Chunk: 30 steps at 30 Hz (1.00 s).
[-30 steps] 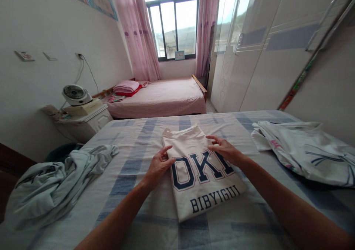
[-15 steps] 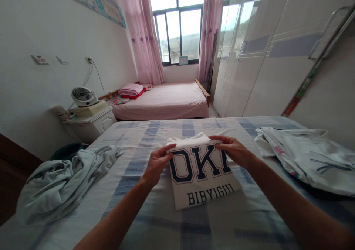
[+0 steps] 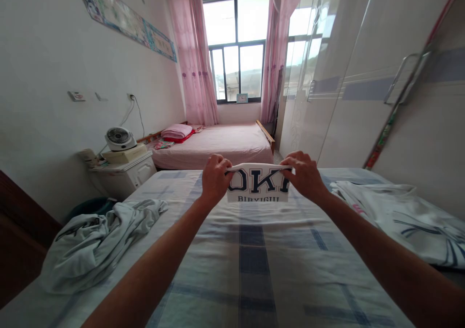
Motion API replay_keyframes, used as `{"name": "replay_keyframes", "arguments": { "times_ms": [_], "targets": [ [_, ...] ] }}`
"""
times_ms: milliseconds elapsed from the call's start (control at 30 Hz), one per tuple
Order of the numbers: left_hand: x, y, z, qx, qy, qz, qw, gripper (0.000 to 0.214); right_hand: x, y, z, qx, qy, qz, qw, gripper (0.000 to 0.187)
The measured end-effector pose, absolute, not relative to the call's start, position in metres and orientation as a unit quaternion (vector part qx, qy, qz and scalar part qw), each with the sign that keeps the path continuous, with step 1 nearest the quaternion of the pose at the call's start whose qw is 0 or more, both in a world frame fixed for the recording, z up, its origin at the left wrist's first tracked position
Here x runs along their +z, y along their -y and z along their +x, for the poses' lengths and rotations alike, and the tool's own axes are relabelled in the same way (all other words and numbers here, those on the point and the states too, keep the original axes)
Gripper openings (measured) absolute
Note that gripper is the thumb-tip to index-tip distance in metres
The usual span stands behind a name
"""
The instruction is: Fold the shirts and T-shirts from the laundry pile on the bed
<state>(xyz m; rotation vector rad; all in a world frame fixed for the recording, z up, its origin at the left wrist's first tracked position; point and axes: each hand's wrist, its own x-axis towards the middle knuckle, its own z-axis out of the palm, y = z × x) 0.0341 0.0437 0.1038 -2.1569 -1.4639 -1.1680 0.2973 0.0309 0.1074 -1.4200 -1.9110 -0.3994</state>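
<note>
A white folded T-shirt (image 3: pixel 258 185) with dark block letters is stretched between my two hands near the far side of the bed. My left hand (image 3: pixel 217 175) pinches its upper left corner. At the upper right corner my right hand (image 3: pixel 302 173) grips it between thumb and fingers. The printed side faces me, and the top edge is pulled nearly straight. Whether the lower edge touches the bed I cannot tell. Beneath lies a bed sheet (image 3: pixel 218 250) with blue and pale patches.
A crumpled pale grey garment (image 3: pixel 98 250) lies at the left. White clothes (image 3: pixel 403 216) with dark stripes are on the right. Beyond stand a pink-covered bed (image 3: pixel 228 144), a white nightstand (image 3: pixel 127 173) with a fan (image 3: pixel 119 138), and a tall glossy wardrobe (image 3: pixel 348 95).
Both hands have moved forward, away from me, with the T-shirt. Its printed front now shows shorter and more upright. My view has tilted up a little.
</note>
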Motion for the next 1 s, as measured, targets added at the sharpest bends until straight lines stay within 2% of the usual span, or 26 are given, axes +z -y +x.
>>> {"name": "replay_keyframes", "arguments": {
  "times_ms": [100, 200, 333, 400, 467, 600, 800, 900, 1000],
  "targets": [
    [0.103, -0.047, 0.037, -0.411, 0.462, -0.762, 0.192, 0.007, 0.110, -0.028, 0.305, -0.233, 0.723, -0.530, 0.377, 0.015],
    [0.071, -0.025, 0.032, -0.346, 0.419, -0.824, 0.160, 0.006, 0.077, 0.000, 0.315, -0.242, 0.750, -0.506, 0.351, 0.010],
    [0.015, 0.026, 0.015, -0.191, 0.345, -0.919, 0.018, 0.021, 0.006, 0.054, 0.331, -0.112, 0.815, -0.528, 0.213, 0.019],
    [0.000, 0.043, 0.007, -0.188, 0.352, -0.915, -0.057, 0.030, -0.013, 0.073, 0.336, -0.030, 0.815, -0.553, 0.173, 0.030],
    [-0.005, 0.048, 0.004, -0.221, 0.388, -0.890, -0.090, 0.031, -0.015, 0.079, 0.335, 0.014, 0.799, -0.573, 0.182, 0.036],
    [-0.001, 0.036, 0.019, -0.235, 0.404, -0.883, -0.045, 0.034, 0.007, 0.066, 0.313, -0.013, 0.806, -0.547, 0.224, 0.039],
    [-0.007, 0.017, 0.058, -0.218, 0.390, -0.894, 0.047, 0.049, 0.002, 0.032, 0.283, -0.078, 0.837, -0.499, 0.210, 0.047],
    [-0.017, 0.009, 0.065, -0.187, 0.388, -0.902, 0.019, 0.051, -0.018, 0.016, 0.287, -0.051, 0.837, -0.517, 0.170, 0.050],
    [-0.028, -0.001, 0.063, -0.152, 0.446, -0.881, -0.049, 0.063, -0.035, 0.006, 0.294, 0.011, 0.803, -0.584, 0.116, 0.060]
  ]
}}
